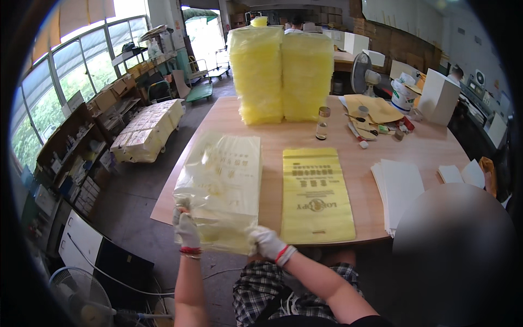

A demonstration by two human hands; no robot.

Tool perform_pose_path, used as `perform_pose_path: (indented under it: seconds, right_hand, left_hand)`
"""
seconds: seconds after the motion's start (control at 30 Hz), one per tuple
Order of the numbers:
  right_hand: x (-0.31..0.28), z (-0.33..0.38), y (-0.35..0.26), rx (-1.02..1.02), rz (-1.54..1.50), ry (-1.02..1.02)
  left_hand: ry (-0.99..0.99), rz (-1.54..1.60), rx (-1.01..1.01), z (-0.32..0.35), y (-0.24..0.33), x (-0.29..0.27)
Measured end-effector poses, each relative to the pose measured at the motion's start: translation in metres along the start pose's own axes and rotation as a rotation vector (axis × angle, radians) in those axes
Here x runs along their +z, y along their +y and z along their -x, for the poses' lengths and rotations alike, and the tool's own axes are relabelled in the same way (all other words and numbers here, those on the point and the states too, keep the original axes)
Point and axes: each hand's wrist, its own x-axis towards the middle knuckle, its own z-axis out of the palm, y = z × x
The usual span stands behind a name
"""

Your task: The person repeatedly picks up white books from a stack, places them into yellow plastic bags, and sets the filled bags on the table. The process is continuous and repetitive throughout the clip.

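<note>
Plainly, in the head view a bundle of thin, translucent pale-yellow plastic bags is held up over the near left corner of the round wooden desk, its far end lying on the desk and its near edge lifted off it. The near left corner of the bundle is pinched by the left hand in a white work glove, and the near right corner is pinched by the right hand, also gloved; both grips are closed on the bundle's lower edge.

The bundle is judged to be light, limp and slippery: the film sags and wrinkles between the two grips, and the layers would be expected to slide over one another. It is best taken at both corners of one short edge, as it is held now, so that the sheets stay squared.

Just beside it, to the right, a single opaque yellow flat bag lies on the desk. Two tall stacks of yellow bags stand at the far side, and a pile of white sheets lies to the right.
</note>
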Motion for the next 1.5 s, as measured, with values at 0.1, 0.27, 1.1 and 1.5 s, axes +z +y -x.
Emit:
perform_pose_path:
  seconds: [0.1, 0.27, 1.1, 1.5]
  right_hand:
    - [0.022, -0.018, 0.026, 0.213, -0.087, 0.104]
    - [0.017, 0.03, 0.034, 0.262, 0.076, 0.084]
    - [-0.135, 0.151, -0.02, -0.002, -0.065, 0.724]
    - [-0.164, 0.133, -0.07, -0.591, 1.543, 1.184]
  left_hand:
    - [-0.072, -0.005, -0.164, -0.043, -0.047, -0.105]
    - [0.26, -0.075, -0.304, 0.03, -0.068, -0.133]
    - [-1.317, -1.002, 0.189, 0.156, -0.173, 0.206]
    - [-0.686, -0.262, -0.726, 0.087, -0.18, 0.231]
